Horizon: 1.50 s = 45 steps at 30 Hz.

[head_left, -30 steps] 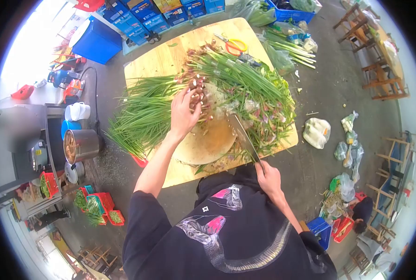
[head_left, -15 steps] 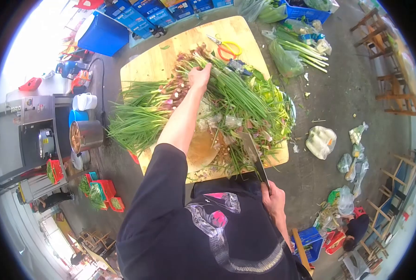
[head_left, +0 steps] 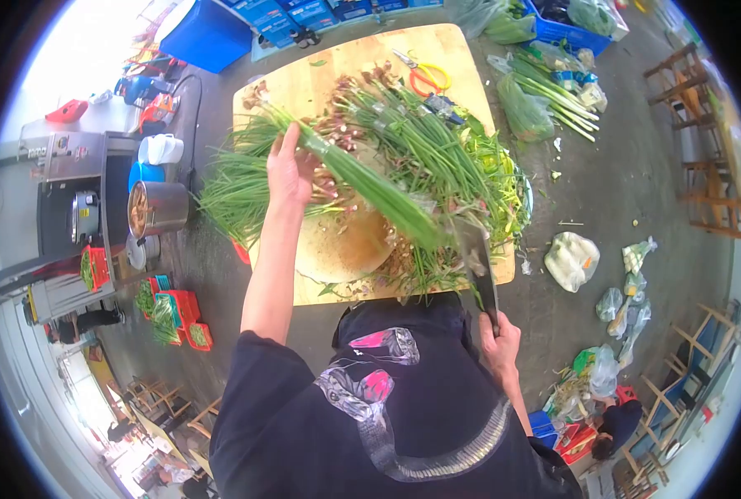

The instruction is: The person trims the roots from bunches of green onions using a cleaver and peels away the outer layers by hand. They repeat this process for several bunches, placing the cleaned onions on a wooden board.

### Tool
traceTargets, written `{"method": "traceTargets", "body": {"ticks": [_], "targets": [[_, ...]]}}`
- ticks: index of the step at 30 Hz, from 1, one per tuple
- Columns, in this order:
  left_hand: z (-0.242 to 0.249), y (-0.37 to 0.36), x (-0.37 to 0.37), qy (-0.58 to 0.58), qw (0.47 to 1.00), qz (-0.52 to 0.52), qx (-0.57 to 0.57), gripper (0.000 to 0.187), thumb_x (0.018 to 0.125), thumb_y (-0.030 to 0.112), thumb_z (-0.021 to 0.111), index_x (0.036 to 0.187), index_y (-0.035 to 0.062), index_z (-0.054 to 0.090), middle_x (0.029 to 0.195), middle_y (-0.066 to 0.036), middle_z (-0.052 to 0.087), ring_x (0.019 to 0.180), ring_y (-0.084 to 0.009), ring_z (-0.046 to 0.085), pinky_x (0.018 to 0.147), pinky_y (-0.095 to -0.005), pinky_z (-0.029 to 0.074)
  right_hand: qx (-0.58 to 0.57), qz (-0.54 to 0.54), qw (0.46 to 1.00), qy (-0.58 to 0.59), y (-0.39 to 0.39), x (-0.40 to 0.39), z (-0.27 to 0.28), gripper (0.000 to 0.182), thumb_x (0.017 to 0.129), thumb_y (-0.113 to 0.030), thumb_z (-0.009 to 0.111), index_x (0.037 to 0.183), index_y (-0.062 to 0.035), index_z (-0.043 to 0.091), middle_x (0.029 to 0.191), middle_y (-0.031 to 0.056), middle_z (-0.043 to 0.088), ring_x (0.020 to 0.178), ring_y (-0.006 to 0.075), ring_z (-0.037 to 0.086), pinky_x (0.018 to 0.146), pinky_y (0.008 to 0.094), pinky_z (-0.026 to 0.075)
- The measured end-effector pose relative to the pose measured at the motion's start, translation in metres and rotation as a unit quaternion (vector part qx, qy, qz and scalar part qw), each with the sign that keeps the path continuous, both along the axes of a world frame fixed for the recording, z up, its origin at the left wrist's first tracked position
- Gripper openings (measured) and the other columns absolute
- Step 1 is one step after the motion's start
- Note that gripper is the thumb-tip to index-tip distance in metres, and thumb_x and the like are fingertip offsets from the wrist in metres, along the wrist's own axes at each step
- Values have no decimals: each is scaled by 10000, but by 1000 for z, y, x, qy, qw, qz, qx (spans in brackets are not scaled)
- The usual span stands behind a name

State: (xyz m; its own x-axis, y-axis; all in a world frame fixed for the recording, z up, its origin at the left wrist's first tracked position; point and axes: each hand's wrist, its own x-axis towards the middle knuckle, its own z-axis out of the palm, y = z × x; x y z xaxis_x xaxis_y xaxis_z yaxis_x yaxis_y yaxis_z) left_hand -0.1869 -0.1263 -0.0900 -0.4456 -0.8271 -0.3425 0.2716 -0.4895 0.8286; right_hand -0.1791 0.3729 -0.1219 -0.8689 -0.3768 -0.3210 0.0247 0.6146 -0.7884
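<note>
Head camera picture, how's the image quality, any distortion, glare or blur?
Head view: strong fisheye, black corners, straight edges bowed; upper left blown out white by daylight; the cleaver in the right hand looks slightly smeared; the scallion bundle in the left hand stays fairly sharp.

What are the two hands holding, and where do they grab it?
The left hand grips a bundle of long green chives near its root end. The right hand holds a broad steel cleaver by its dark handle.

We observed bright, even daylight, overexposed glare at upper left, strong fisheye distortion, and a dark vignetted rim.
</note>
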Motion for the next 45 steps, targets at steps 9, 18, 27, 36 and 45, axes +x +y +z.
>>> {"method": "traceTargets", "body": {"ticks": [9,18,27,36,45], "targets": [[24,-1,87,87,995,-43,6,528,1114,533,549,1240,31,653,900,-82,675,748,-163,639,690,-322,570,-239,-58,953,-178,-77,-7,34,369,1147,-237,547,816,-75,564,620,7,558,486,108,532,456,300,421],[48,15,110,186,981,-48,37,574,1152,542,430,1333,28,611,980,-73,656,857,-171,635,768,-312,555,-342,48,918,-193,-194,9,106,276,1146,-244,557,959,-55,633,662,28,597,528,131,591,510,293,495],[60,43,116,168,985,-34,-38,496,1158,541,409,1291,108,610,990,-36,652,793,-120,664,704,-288,587,-336,189,919,88,-284,49,152,266,1106,-191,629,919,-10,686,618,9,619,525,88,598,495,286,460],[73,40,128,179,978,11,-110,538,1182,458,392,1637,172,381,1178,-18,634,1015,-109,635,887,-309,587,-355,213,905,95,-311,52,146,279,1100,-184,633,880,-17,673,591,13,599,510,79,554,494,293,427],[89,48,126,147,977,46,-146,549,1194,427,375,1674,165,322,1197,-27,629,1007,-112,633,889,-308,578,-357,215,902,116,-313,52,149,249,1096,-187,641,935,-4,695,589,28,596,506,95,542,499,314,428]]}}
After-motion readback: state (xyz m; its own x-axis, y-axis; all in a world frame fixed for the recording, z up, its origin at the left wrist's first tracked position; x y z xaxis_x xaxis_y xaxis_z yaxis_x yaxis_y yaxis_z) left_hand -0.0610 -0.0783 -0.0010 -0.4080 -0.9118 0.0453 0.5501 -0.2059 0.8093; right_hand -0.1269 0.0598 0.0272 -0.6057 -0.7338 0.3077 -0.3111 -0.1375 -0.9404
